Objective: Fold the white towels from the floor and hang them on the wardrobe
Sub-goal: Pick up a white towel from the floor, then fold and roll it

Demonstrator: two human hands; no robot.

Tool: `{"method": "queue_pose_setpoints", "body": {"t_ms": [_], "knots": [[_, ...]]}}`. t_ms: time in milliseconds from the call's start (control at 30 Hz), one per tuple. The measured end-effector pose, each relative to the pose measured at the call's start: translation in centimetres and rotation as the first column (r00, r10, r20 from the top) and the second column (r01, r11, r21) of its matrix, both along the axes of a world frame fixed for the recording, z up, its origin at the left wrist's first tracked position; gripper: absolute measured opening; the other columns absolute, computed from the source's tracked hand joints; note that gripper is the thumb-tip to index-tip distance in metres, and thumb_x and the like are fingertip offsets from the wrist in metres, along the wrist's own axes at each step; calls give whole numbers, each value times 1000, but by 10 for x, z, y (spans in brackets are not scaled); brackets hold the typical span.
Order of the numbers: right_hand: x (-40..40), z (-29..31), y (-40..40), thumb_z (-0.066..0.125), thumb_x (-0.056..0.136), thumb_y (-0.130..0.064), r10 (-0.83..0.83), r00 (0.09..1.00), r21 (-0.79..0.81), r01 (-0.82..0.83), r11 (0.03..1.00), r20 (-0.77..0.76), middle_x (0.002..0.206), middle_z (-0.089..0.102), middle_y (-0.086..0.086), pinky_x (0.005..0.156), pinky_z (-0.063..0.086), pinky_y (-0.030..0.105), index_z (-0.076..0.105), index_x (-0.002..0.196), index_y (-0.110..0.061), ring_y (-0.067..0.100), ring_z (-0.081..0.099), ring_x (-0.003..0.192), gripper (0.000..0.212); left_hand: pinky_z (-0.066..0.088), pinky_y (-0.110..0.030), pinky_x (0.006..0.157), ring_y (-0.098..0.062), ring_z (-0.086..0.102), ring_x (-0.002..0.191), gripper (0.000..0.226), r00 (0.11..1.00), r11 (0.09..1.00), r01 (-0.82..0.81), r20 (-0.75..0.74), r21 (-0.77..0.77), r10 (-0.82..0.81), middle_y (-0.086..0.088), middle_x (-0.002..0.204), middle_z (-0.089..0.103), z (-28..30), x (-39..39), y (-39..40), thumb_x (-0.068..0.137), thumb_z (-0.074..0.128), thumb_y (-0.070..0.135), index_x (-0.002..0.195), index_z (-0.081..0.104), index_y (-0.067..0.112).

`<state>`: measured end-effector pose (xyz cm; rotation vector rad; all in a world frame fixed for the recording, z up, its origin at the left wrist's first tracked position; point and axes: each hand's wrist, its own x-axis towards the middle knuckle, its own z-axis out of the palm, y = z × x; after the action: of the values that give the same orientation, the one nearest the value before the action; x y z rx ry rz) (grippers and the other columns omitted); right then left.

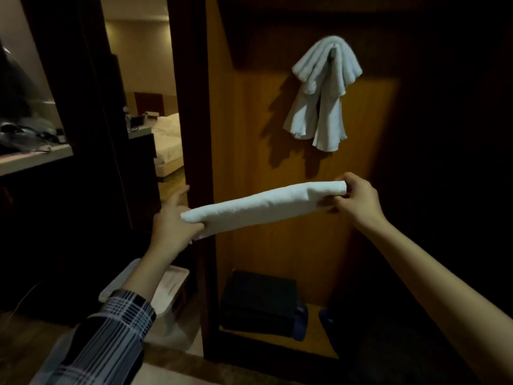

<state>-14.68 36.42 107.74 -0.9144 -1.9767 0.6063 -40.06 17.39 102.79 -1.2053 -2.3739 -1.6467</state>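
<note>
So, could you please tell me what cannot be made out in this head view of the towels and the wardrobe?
- What the hanging towel hangs on: its own folds cover it.
- Left hand fingers: under the folded towel.
- Right hand grip: partly hidden by the towel's end.
- Wardrobe right side and top: too dark.
- Dark box at the bottom: too dim to identify.
- Floor towels: none in view.

No legible txt, labels, brands, nos. or signs anywhere; pic dim, blurry.
</note>
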Motion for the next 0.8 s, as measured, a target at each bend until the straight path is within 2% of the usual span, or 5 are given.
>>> {"method": "queue_pose_setpoints", "body": {"t_ms": [133,300,400,567,800], "knots": [[-3,24,28,73,73,0,-12,995,91,3,996,97,91,61,-6,67,45,20,64,104,-16,11,57,88,36,46,-20,72,-18,60,88,61,980,998,53,-188,-34,-59,-5,96,65,30,-2,47,73,69,-9,128,58,15],[-1,60,89,78,75,-9,-42,998,120,36,992,48,85,69,-5,76,53,33,72,88,-22,12,64,86,19,49,-25,71,-24,64,84,29,931,995,83,-360,56,-58,-12,91,70,70,-16,124,73,65,-13,93,74,6],[3,88,132,78,75,-10,-67,998,141,65,988,9,85,71,0,76,55,38,73,89,-18,16,66,84,17,43,-16,59,-16,60,75,30,925,984,96,-379,150,-33,-10,89,71,100,-25,175,77,63,-12,97,74,7],[7,135,204,75,78,-5,-59,996,226,73,971,-65,82,69,1,61,45,18,72,89,-15,13,63,78,15,40,-5,64,-16,61,92,35,915,936,156,-403,315,-17,-12,106,70,151,-33,264,79,58,-15,106,72,3],[6,201,303,71,79,2,-9,991,342,53,938,-130,86,69,5,77,53,32,71,92,-10,19,66,86,18,35,-4,59,-15,57,86,40,865,870,213,-500,445,44,-14,106,69,226,-44,374,74,56,-21,103,71,2]]}}
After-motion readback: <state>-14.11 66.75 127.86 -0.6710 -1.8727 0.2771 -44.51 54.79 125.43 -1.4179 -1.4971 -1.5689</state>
